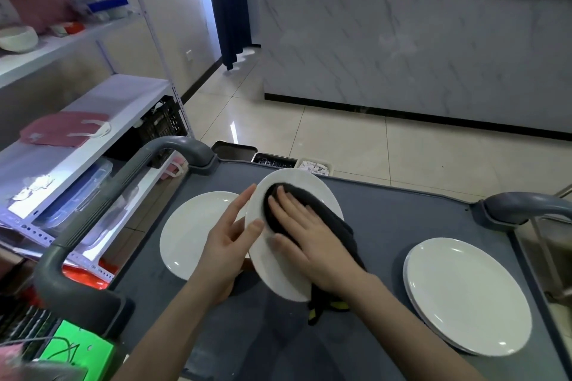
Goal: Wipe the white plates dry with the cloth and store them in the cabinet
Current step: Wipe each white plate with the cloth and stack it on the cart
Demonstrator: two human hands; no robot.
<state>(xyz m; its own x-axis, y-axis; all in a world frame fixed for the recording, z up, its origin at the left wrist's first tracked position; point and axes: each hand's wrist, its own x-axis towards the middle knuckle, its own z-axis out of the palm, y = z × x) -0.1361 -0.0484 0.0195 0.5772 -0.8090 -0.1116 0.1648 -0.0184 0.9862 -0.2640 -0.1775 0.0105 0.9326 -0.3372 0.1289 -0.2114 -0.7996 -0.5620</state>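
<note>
Step in hand, we judge: drying. One white plate, the held plate (278, 275), is up off the cart top (387, 226) and tilted on edge with its face toward the camera, which leaves the whole face open to wiping.

The left hand (230, 244) grips the held plate by its left rim. The thumb lies over the front face and the fingers reach along and behind the edge. Gripping at the rim likely keeps that hand clear of the wiping path and steadies the plate against the push.

The right hand (305, 237) lies flat, fingers straight and slightly spread, pressing the dark cloth (335, 223) onto the plate face. It is not clutching anything. The flat palm spreads the pressure over more of the cloth. The rest of the cloth trails past the wrist and hangs below the plate's lower edge.

Just left of the gripping hand, and partly behind it, a second plate (192, 235) lies flat on the cart. Well right of the wiping hand sits the right plate stack (467, 294), which looks like two plates, though we can't be sure. We can't tell which of these are dry.

A shelf unit (123, 96) stands beyond the cart handle (102, 210), left of the grip. We can't pick out any cabinet, and storing has not begun for these plates. Our guess at the risk: the tilted plate could slip from its rim hold.
</note>
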